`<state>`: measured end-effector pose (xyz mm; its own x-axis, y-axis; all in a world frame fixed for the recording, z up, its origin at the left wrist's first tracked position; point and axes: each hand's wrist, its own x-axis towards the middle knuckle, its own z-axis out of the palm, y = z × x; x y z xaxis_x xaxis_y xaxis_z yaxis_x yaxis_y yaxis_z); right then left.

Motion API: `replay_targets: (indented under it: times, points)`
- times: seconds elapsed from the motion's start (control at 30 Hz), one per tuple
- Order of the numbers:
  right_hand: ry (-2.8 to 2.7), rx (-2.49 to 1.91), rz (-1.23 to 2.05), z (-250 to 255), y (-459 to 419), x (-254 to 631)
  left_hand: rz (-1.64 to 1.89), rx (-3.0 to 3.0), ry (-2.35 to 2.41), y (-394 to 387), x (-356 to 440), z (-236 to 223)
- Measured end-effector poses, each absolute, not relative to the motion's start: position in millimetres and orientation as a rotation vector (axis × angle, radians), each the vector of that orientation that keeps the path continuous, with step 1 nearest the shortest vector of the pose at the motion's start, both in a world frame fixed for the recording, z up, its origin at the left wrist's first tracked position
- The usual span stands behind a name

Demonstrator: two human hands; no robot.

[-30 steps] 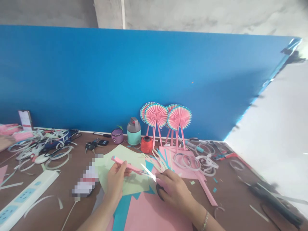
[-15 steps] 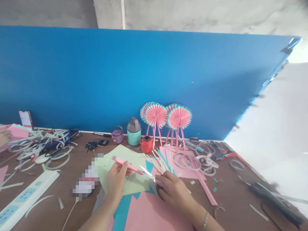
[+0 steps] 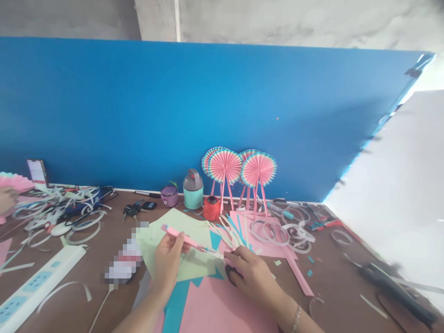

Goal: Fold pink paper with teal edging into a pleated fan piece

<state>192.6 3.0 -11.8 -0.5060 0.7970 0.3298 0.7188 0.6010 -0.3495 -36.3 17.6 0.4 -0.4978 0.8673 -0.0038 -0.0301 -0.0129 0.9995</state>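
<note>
My left hand (image 3: pixel 167 264) pinches a folded pink paper strip (image 3: pixel 180 236) above a pale green sheet (image 3: pixel 163 236). My right hand (image 3: pixel 250 274) is closed on black-handled scissors (image 3: pixel 229 273); their blades (image 3: pixel 215 253) meet the right end of the strip. Pink (image 3: pixel 222 310) and teal paper sheets (image 3: pixel 176 305) lie under my wrists. Finished pink paper fans (image 3: pixel 225 166) on sticks lean against the blue wall (image 3: pixel 173 115).
A white power strip (image 3: pixel 31 286) lies at the left. Keys (image 3: pixel 133 209), a purple cup (image 3: pixel 169 195), a teal bottle (image 3: pixel 193 188) and an orange thread spool (image 3: pixel 211 208) stand behind the paper. White tape rings (image 3: pixel 277 231) and scraps litter the table. Another person's hand (image 3: pixel 7 199) shows far left.
The scissor blades have closed and dropped onto the strip's end. At far left the other person's hand now holds up a pink fan.
</note>
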Motion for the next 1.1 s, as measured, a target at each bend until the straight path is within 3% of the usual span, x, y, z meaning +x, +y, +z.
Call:
replay_targets:
  times: [1.1]
  points:
    - [-2.333,-1.253,0.408,-7.7,2.9,192.5,1.609,0.850,1.546,17.5,-38.1,-0.8]
